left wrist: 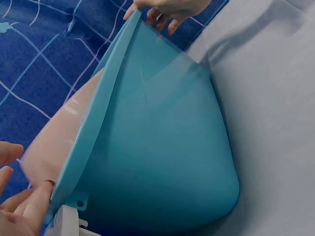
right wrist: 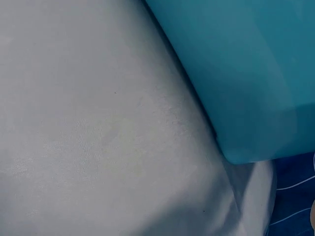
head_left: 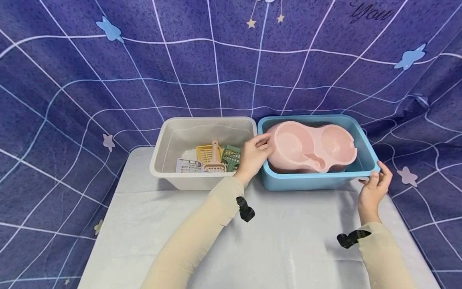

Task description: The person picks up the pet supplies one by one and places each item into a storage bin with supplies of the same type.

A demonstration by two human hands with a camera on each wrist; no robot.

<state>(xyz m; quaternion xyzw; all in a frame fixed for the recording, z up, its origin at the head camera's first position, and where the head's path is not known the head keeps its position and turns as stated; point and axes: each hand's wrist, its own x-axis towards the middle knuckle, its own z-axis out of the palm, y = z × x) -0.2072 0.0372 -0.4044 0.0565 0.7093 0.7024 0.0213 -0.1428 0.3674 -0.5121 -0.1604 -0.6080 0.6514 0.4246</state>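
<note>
A pink double pet bowl [head_left: 304, 146], with two round hollows and a notched front, sits in the blue plastic bin [head_left: 303, 182], its left end near rim height. My left hand [head_left: 254, 154] holds that left end, fingers and thumb at its edge beside the bin's rim. In the left wrist view the fingers [left wrist: 32, 209] lie against the bowl and the rim. My right hand [head_left: 373, 192] grips the bin's front right corner, fingertips over the rim. The right wrist view shows mostly the bin's side [right wrist: 246, 83]; the hand is almost out of frame.
Left of the blue bin stands a light grey bin [head_left: 196, 182] with several litter scoops: yellow [head_left: 204, 151], beige [head_left: 215, 163], green [head_left: 231, 154] and whitish [head_left: 187, 165]. A pale sheet covers the table [head_left: 288, 233]. A blue patterned curtain [head_left: 231, 60] hangs behind and along both sides.
</note>
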